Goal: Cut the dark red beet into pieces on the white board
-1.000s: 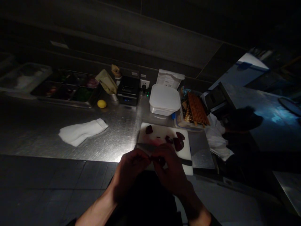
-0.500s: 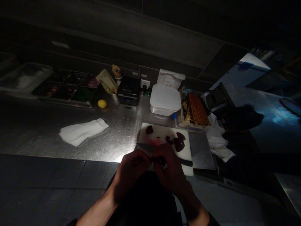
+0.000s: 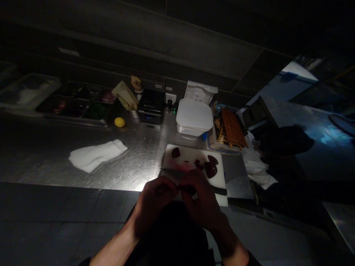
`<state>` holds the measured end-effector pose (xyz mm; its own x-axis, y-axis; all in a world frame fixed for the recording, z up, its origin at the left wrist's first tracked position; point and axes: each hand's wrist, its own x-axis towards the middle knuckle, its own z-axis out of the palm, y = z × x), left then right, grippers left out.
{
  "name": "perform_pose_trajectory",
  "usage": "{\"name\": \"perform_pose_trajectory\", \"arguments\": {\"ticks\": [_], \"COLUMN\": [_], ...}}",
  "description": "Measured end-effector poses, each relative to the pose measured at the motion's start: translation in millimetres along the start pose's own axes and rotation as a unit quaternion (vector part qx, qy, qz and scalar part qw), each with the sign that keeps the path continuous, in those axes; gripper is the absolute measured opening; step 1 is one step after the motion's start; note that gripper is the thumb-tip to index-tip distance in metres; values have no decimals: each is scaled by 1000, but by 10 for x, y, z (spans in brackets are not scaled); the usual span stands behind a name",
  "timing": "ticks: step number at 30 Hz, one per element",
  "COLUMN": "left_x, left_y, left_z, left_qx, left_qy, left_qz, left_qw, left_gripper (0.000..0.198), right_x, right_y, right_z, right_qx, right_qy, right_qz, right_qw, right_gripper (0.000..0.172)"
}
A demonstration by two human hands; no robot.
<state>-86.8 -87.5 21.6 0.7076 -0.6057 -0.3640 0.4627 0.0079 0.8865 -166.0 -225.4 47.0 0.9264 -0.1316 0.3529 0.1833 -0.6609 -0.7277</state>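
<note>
My left hand [image 3: 154, 203] and my right hand [image 3: 201, 201] meet over the near edge of a white cutting board [image 3: 194, 157]. Both have curled fingers pinching a small dark red piece [image 3: 188, 189] between them. A knife [image 3: 173, 172] lies across the board just beyond my fingers, blade to the left, dark handle to the right. Several dark red beet pieces [image 3: 210, 168] lie on the board's far half. The scene is very dim.
A folded white cloth [image 3: 95, 155] lies on the steel counter [image 3: 50, 155] to the left. A lemon [image 3: 119, 122], food trays [image 3: 80, 105], a white lidded tub [image 3: 194, 116] and a bamboo mat [image 3: 231, 127] sit behind. White cloths [image 3: 256, 166] lie at the right.
</note>
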Motion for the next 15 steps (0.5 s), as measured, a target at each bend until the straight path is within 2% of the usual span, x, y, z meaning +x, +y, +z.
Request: {"name": "perform_pose_trajectory", "arguments": {"ticks": [6,11,15], "left_x": [-1,-26,-21], "left_y": [-28,1,-8], "left_z": [-16,-8,5], "left_qx": [4,11,5], "left_qy": [1,6,6], "left_qz": [-11,-9,-18], "left_qw": [1000,1000,1000], "left_gripper": [15,16,18], "right_x": [-14,7,12], "right_y": [4,5,26], "right_z": [23,-7,-6], "right_qx": [8,-15,-23], "right_qy": [13,-17,-6], "right_qz": [13,-9,-23], "right_qw": [1000,1000,999], "right_gripper": [29,25,27]}}
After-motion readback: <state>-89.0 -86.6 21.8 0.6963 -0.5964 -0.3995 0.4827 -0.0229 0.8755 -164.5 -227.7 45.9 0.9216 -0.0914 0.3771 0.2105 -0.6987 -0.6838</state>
